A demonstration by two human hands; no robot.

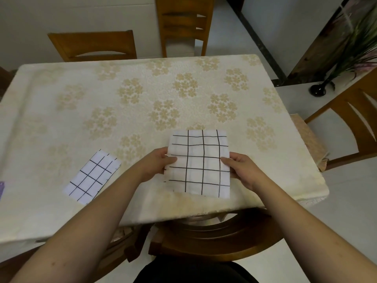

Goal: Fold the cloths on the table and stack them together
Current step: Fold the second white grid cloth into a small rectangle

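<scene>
Folded white grid cloth (pixel 201 163) near the worktop (pixel 102 111) front edge, pinched at both side edges by left hand (pixel 156 165) and right hand (pixel 242 170), fingers closed on the fabric, probably for carrying to the other folded grid cloth (pixel 91 177) at left.

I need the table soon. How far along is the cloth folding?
One folded checked cloth already lies flat at the left. A second white checked cloth, folded into a rectangle, is gripped at its sides by the left hand and right hand. Stacking the two remains. A purple scrap at the table's left edge may be another cloth.
</scene>
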